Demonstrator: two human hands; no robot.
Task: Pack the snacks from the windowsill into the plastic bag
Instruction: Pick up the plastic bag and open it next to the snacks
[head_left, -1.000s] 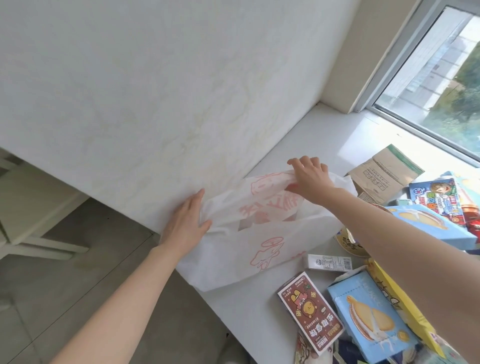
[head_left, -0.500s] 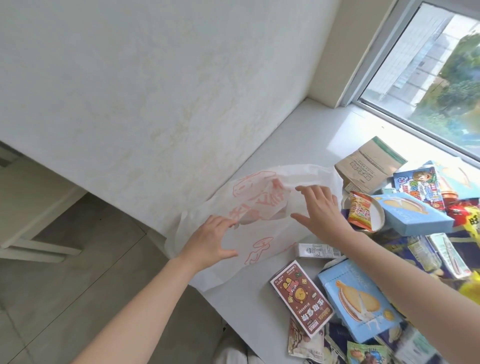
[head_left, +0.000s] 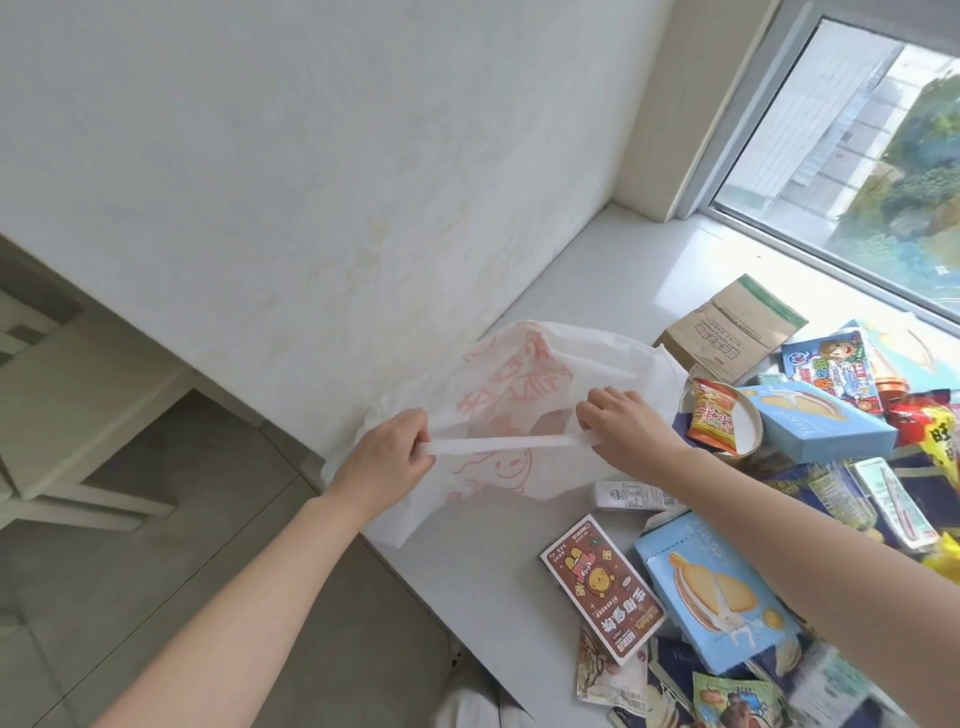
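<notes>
On windowsill, nine-o'clock edge: plastic bag, judged thin, limp, light, probably slippery. Left hand and right hand each pinch its rim, taut between. Best held there.

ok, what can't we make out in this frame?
Head view only:
- Inside the plastic bag: hidden by its cloudy film; left hand and right hand pinch its handle.
- yellow packet: cut off by the right edge.
- white carton: print too small to read.
- blue box: partly under the right forearm.
</notes>
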